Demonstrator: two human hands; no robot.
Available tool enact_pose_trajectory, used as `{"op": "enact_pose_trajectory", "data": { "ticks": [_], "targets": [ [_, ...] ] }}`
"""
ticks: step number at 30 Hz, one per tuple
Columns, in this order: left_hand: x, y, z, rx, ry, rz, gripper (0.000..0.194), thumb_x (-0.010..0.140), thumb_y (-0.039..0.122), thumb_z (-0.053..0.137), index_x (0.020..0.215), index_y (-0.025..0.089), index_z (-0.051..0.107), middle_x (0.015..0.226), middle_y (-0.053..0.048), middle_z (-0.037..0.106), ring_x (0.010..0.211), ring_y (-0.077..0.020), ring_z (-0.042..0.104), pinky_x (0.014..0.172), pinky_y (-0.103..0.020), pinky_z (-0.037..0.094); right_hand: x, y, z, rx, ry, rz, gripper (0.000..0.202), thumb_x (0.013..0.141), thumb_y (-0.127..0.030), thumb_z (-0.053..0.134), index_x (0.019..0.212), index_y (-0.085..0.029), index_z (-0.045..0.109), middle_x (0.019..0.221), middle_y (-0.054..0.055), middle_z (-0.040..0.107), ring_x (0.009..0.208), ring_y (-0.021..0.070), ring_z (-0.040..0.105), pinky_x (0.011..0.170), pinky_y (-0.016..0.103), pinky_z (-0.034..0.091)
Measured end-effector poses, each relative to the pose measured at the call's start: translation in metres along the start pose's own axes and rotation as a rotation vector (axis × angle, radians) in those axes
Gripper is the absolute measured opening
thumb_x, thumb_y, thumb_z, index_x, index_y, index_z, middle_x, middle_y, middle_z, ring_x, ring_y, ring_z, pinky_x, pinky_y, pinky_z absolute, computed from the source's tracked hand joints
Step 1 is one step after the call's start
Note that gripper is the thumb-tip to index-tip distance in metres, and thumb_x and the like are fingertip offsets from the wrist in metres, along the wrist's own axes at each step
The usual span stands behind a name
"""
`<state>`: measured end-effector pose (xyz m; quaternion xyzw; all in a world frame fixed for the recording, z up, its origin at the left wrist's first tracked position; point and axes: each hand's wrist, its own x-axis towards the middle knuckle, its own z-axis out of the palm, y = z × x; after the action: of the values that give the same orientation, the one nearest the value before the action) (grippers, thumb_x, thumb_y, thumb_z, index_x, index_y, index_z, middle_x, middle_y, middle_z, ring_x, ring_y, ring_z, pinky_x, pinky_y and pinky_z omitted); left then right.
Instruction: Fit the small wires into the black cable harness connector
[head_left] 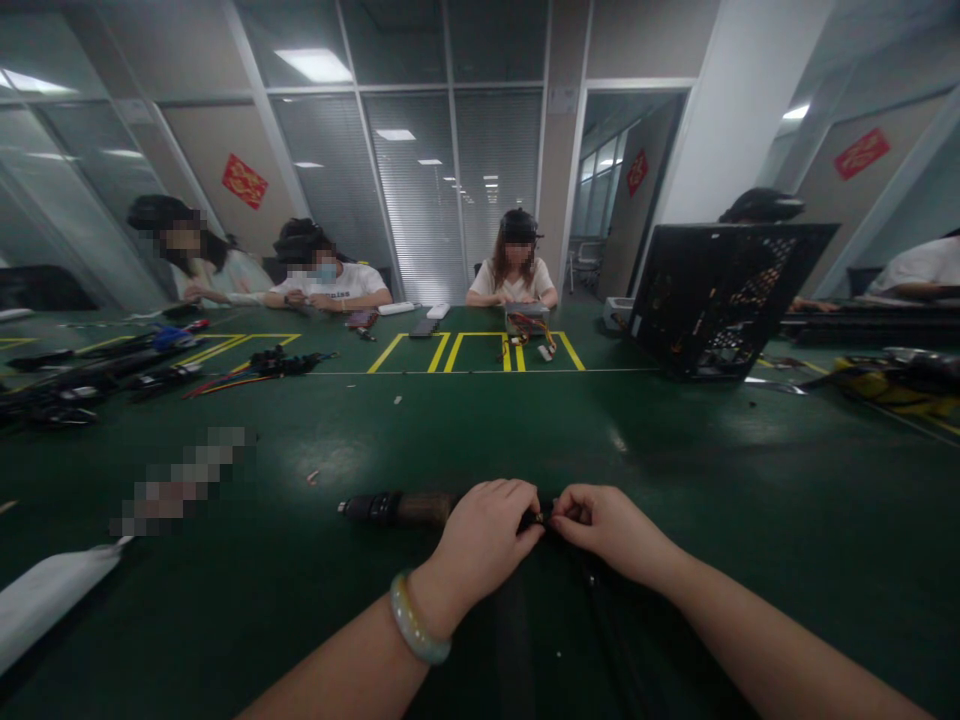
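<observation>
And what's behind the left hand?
A dark tool pokes out from behind the left hand, its black end and brownish body showing. Whatever the hand covers, I can't see.

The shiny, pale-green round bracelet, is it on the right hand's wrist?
No, the shiny, pale-green round bracelet circles the wrist of the left hand, and the right hand has a bare wrist.

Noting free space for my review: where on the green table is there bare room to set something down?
Bare green table shows between the right hand and the black case, and between the left hand and the white object at left. Crowded: far left, with cables, and around the dark tool by the hands.
</observation>
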<state>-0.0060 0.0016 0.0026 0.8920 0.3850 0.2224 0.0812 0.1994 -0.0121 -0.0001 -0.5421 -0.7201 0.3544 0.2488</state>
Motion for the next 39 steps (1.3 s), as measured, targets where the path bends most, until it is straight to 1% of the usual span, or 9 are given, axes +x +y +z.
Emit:
{"op": "enact_pose_trajectory", "data": {
  "ticks": [4, 9, 13, 16, 21, 26, 32, 39],
  "targets": [
    [0.0007, 0.0012, -0.0021, -0.012, -0.006, 0.019, 0.01, 0.084, 0.021, 0.064, 0.091, 0.021, 0.058, 0.101, -0.002, 0.064, 0.096, -0.0215, 0.06, 0.088, -0.039, 0.046, 0.0001, 0.002, 0.0008, 0.01, -0.001, -0.006, 0.012, 0.085, -0.029, 0.061, 0.085, -0.018, 0.067, 0.075, 0.0, 0.068, 0.067, 0.0143, 0.061, 0.058, 0.021, 0.042],
    [0.0014, 0.0007, 0.0002, -0.011, -0.002, 0.045, 0.01, 0.084, 0.016, 0.061, 0.093, 0.022, 0.059, 0.103, -0.001, 0.065, 0.098, -0.0202, 0.06, 0.09, -0.038, 0.045, 0.0002, 0.004, 0.0013, 0.02, -0.009, -0.008, 0.011, 0.085, -0.028, 0.061, 0.086, -0.019, 0.067, 0.075, -0.001, 0.068, 0.068, 0.0145, 0.062, 0.059, 0.021, 0.042],
    [0.0008, 0.0005, 0.0002, -0.005, 0.009, 0.019, 0.013, 0.085, 0.02, 0.062, 0.097, 0.021, 0.057, 0.105, -0.003, 0.064, 0.098, -0.0218, 0.06, 0.089, -0.039, 0.047, -0.0001, 0.0024, 0.0005, 0.027, -0.002, -0.002, 0.011, 0.085, -0.028, 0.061, 0.085, -0.019, 0.066, 0.075, -0.001, 0.068, 0.068, 0.0141, 0.061, 0.059, 0.021, 0.043],
    [0.0005, 0.0006, -0.0009, -0.007, 0.002, 0.007, 0.013, 0.084, 0.021, 0.064, 0.094, 0.021, 0.056, 0.105, -0.004, 0.064, 0.099, -0.0223, 0.06, 0.089, -0.039, 0.047, -0.0002, 0.0012, -0.0001, 0.017, 0.003, 0.0, 0.011, 0.085, -0.028, 0.061, 0.085, -0.019, 0.067, 0.075, -0.001, 0.068, 0.068, 0.0142, 0.061, 0.058, 0.02, 0.042],
    [0.0011, 0.0007, 0.0, -0.007, -0.004, 0.031, 0.01, 0.084, 0.016, 0.061, 0.092, 0.021, 0.058, 0.108, -0.001, 0.064, 0.101, -0.0211, 0.059, 0.09, -0.039, 0.046, 0.0002, 0.0006, -0.0001, -0.009, 0.003, -0.007, 0.011, 0.085, -0.028, 0.061, 0.083, -0.018, 0.067, 0.073, -0.001, 0.067, 0.066, 0.014, 0.06, 0.057, 0.021, 0.041],
    [0.0015, 0.0008, 0.0, -0.011, -0.003, 0.064, 0.011, 0.085, 0.013, 0.058, 0.092, 0.021, 0.059, 0.109, -0.002, 0.064, 0.102, -0.021, 0.059, 0.09, -0.039, 0.046, 0.0009, 0.0028, 0.0011, -0.012, 0.012, -0.013, 0.011, 0.084, -0.028, 0.061, 0.084, -0.018, 0.067, 0.073, -0.001, 0.067, 0.066, 0.0141, 0.06, 0.057, 0.021, 0.041],
    [0.0009, 0.0008, -0.0006, -0.012, 0.013, 0.026, 0.011, 0.085, 0.018, 0.061, 0.096, 0.021, 0.058, 0.112, -0.003, 0.063, 0.102, -0.0212, 0.059, 0.091, -0.039, 0.046, 0.0013, 0.0065, 0.002, 0.002, -0.006, -0.008, 0.01, 0.084, -0.028, 0.061, 0.085, -0.019, 0.067, 0.073, -0.002, 0.067, 0.065, 0.0138, 0.06, 0.056, 0.02, 0.041],
    [0.0006, -0.002, 0.0026, -0.023, 0.008, 0.024, 0.008, 0.087, 0.02, 0.062, 0.095, 0.021, 0.059, 0.108, -0.002, 0.064, 0.1, -0.0207, 0.059, 0.089, -0.039, 0.046, 0.0024, 0.0056, 0.0015, -0.015, -0.001, -0.019, 0.01, 0.084, -0.027, 0.061, 0.085, -0.019, 0.067, 0.073, -0.001, 0.067, 0.065, 0.0137, 0.06, 0.056, 0.02, 0.041]
  ]
}}
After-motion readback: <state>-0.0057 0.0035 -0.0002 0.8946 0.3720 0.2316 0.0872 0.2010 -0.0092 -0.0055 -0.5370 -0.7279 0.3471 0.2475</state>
